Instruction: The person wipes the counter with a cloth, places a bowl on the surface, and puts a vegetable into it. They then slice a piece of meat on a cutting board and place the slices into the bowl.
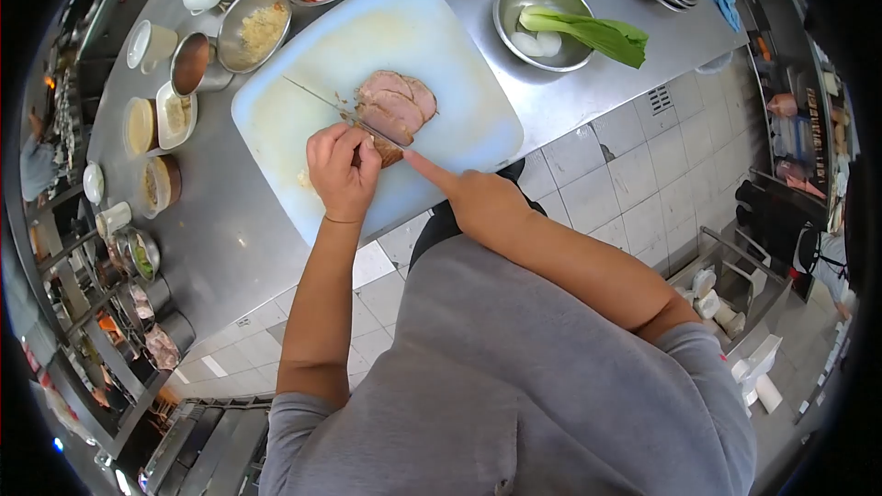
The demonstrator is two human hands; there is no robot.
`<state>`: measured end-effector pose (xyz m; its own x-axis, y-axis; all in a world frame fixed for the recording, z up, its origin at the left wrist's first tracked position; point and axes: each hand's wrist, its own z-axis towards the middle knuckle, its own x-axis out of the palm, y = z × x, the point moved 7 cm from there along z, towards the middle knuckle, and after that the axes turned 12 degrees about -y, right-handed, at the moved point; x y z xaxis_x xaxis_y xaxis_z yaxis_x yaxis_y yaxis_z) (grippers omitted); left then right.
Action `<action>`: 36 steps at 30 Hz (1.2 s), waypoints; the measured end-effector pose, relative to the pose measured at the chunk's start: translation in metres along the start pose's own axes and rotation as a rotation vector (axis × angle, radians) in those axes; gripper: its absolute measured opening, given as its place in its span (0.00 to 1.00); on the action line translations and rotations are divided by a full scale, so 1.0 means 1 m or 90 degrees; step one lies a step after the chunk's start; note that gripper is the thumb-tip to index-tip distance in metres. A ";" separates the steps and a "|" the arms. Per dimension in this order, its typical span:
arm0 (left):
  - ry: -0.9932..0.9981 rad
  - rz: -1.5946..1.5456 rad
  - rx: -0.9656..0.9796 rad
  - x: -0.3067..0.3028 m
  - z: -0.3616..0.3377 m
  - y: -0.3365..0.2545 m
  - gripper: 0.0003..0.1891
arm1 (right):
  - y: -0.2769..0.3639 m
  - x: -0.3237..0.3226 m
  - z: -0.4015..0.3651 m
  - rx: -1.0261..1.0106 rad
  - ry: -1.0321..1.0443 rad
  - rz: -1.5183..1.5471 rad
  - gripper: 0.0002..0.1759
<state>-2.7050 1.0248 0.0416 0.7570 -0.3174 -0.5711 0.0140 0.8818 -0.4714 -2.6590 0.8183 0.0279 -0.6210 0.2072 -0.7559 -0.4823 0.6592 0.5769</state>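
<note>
The person wears a plain grey short-sleeved T-shirt, loose and softly creased. Its sleeves end above the elbows, well back from the cutting board, and leave both forearms bare. A thin band circles the wrist just behind the left hand. Between the shirt and the cutting board's near edge, beside the right hand, a strip of dark garment shows.

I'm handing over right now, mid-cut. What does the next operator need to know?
Left hand: grip shut on the knife handle, blade against the meat.
Right hand: holds nothing, forefinger touching the meat's near end.
Meat lies mid board.
Done: several slices cut, fanned out.
Left: the small end piece by the hands looks uncut.
</note>
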 end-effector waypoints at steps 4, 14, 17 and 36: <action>0.002 -0.008 0.008 0.001 -0.005 0.000 0.07 | 0.002 -0.022 -0.007 -0.006 -0.030 0.028 0.43; -0.007 -0.009 0.029 -0.003 -0.011 -0.002 0.07 | 0.026 -0.103 -0.126 0.106 0.122 -0.094 0.48; -0.006 -0.011 0.034 -0.003 -0.010 -0.004 0.08 | 0.026 -0.110 -0.143 0.123 0.157 -0.093 0.49; -0.003 -0.018 -0.017 0.000 -0.010 0.003 0.06 | 0.030 -0.096 -0.105 0.132 0.185 -0.044 0.50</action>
<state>-2.7114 1.0245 0.0338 0.7596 -0.3409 -0.5539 0.0190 0.8629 -0.5050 -2.6786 0.7426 0.1504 -0.7554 -0.0383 -0.6541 -0.4126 0.8033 0.4295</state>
